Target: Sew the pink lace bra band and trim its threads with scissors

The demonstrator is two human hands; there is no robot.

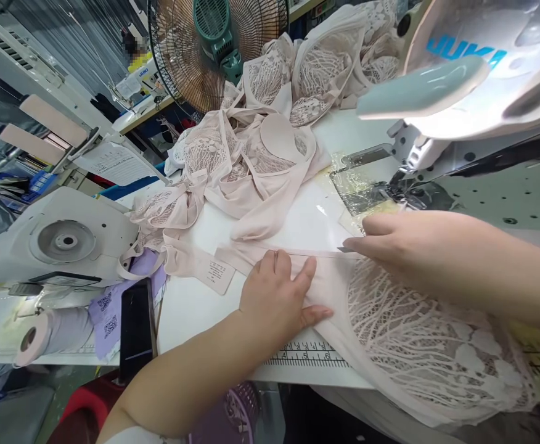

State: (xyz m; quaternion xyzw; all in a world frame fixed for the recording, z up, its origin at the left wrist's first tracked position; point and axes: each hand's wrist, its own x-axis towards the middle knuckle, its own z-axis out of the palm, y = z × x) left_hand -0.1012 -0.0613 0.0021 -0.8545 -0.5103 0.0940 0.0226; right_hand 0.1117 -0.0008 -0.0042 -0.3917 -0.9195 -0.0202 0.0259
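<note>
While I watched, two hands worked one lace garment: left hand lay flat, unclenched; right hand pinched its strap, one pile at twelve o'clock.

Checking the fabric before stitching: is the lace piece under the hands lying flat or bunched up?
Flat: the lace piece lies spread over the table, pressed down by the left hand and right hand.

A white worktable is seen with a printed ruler along its front edge. A green-hubbed wire fan is set behind it. Further sewing stations are ranged at the back left, brightly lit from overhead.
</note>
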